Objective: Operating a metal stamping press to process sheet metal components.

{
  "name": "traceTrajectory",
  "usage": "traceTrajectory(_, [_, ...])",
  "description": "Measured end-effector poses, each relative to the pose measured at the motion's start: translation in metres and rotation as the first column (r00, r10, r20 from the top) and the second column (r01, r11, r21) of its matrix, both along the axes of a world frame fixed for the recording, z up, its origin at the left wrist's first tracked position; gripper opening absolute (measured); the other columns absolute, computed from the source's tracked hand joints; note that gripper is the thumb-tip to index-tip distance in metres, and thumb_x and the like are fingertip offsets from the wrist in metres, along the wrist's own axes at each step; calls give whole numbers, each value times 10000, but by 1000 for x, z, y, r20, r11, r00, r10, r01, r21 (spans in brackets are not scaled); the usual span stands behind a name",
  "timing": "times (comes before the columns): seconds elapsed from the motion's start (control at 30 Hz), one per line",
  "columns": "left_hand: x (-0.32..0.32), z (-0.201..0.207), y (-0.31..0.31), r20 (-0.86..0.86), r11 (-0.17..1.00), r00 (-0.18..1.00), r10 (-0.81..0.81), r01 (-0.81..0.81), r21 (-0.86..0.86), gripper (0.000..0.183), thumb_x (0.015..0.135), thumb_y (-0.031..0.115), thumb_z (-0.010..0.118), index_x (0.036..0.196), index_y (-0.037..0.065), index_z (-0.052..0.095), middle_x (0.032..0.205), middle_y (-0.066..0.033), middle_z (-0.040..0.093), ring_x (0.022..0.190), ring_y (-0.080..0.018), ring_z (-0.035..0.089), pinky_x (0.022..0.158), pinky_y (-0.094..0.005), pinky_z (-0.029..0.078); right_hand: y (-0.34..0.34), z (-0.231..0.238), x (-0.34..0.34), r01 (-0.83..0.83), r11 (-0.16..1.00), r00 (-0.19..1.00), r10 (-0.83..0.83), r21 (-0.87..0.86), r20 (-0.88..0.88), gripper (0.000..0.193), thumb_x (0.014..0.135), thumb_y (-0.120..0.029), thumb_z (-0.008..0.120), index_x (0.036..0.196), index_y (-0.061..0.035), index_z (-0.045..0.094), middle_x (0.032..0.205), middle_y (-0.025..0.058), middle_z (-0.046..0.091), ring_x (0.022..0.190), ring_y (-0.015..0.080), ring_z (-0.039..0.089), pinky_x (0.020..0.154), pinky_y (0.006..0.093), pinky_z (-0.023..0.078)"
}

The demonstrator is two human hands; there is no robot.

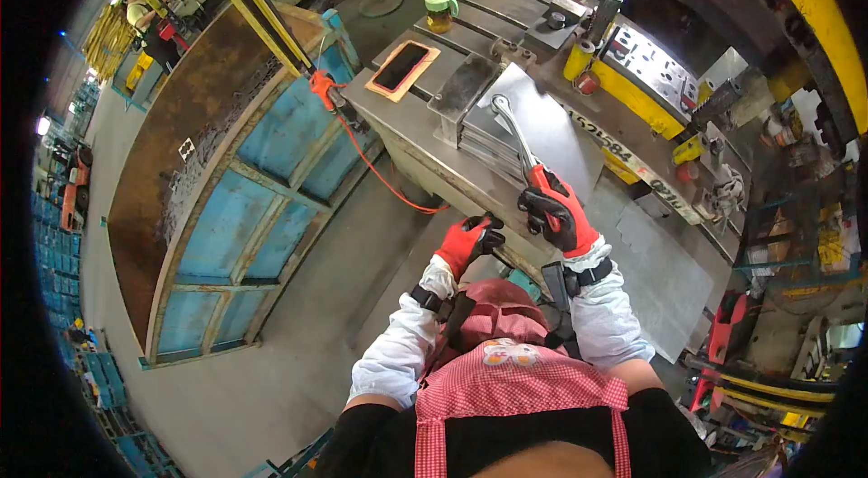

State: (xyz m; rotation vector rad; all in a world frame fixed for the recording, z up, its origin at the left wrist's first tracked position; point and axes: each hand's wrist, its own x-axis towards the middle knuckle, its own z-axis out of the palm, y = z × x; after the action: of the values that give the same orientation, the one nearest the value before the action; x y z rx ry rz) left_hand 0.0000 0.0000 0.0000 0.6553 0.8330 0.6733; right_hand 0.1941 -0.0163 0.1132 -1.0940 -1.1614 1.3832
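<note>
My right hand (559,214) is wrapped around a red-handled tool (513,123), its round end over a shiny sheet (547,116) on the surface (384,107). My left hand (468,241) is curled; I can't tell if it holds anything. A block (463,85) crowds the sheet's left. Past it are a phone (401,66) and cup (439,15). A big bin (298,143) stands left.

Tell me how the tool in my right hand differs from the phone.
The tool is long, slim and silvery with a rounded head; the phone is a dark-faced rectangle. The right hand grips the tool; the phone lies flat on a tan sheet.
</note>
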Motion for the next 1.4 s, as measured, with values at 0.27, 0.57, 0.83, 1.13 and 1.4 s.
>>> traceTrajectory(0.27, [6, 15, 2, 37, 995, 997, -70, 72, -62, 287, 882, 243, 543, 1028, -2, 576, 843, -121, 648, 705, -193, 633, 575, -262, 479, 37, -11, -14, 64, 980, 990, -86, -189, -108, 327, 781, -189, 632, 1068, -63, 538, 735, 7, 555, 561, 77, 506, 450, 234, 399])
traceTrajectory(0.57, [9, 38, 0, -100, 999, 995, 9, -4, 47, 291, 906, 250, 493, 1061, 13, 555, 900, -121, 641, 719, -196, 635, 570, -257, 472, 77, -36, -24, -81, 993, 997, 82, -83, 10, 330, 790, -194, 625, 1091, -86, 544, 826, 4, 558, 669, 120, 554, 567, 258, 435])
traceTrajectory(0.83, [-6, 5, 4, -10, 999, 1000, 22, -22, -46, 275, 898, 252, 507, 1017, 15, 582, 850, -120, 649, 694, -186, 633, 558, -254, 469, 72, -22, -33, -104, 974, 893, 2, -202, -450, 238, 836, -191, 582, 1013, -38, 537, 715, -12, 524, 574, 69, 481, 504, 217, 384])
traceTrajectory(1.13, [-1, -10, 2, 53, 998, 998, -15, 19, -61, 286, 886, 257, 531, 1014, 8, 590, 838, -108, 648, 671, -177, 635, 550, -252, 470, 67, -37, -35, 69, 973, 994, -86, -218, -66, 452, 772, -121, 628, 1189, -21, 486, 866, -21, 536, 741, 76, 500, 654, 215, 424])
traceTrajectory(1.4, [-3, -4, -1, 61, 998, 998, 21, -18, -60, 292, 878, 255, 546, 1014, -1, 584, 863, -102, 646, 708, -162, 629, 567, -245, 466, 89, -22, -24, 69, 998, 992, -67, -15, 105, 470, 793, -140, 627, 1221, -19, 476, 965, 4, 569, 846, 92, 529, 736, 252, 444])
